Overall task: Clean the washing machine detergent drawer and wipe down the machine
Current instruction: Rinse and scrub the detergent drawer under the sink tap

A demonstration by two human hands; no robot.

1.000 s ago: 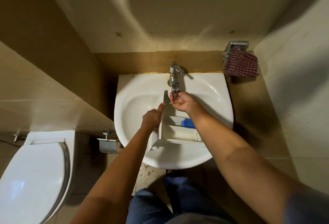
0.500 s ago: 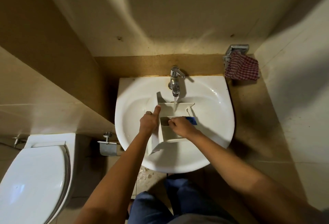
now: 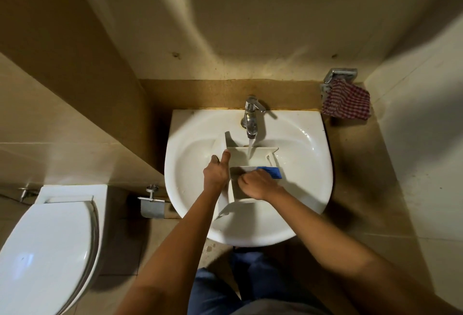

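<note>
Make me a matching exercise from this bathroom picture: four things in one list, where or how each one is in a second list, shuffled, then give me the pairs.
Things
1. detergent drawer
2. checked cloth
3. tap
4. toilet lid

Places or states
A. hanging on the wall, right of the sink
B. shut, left of the sink
C. in the sink basin, gripped by the left hand
D. running water

Pairs: 1-C, 2-A, 3-D, 4-B
</note>
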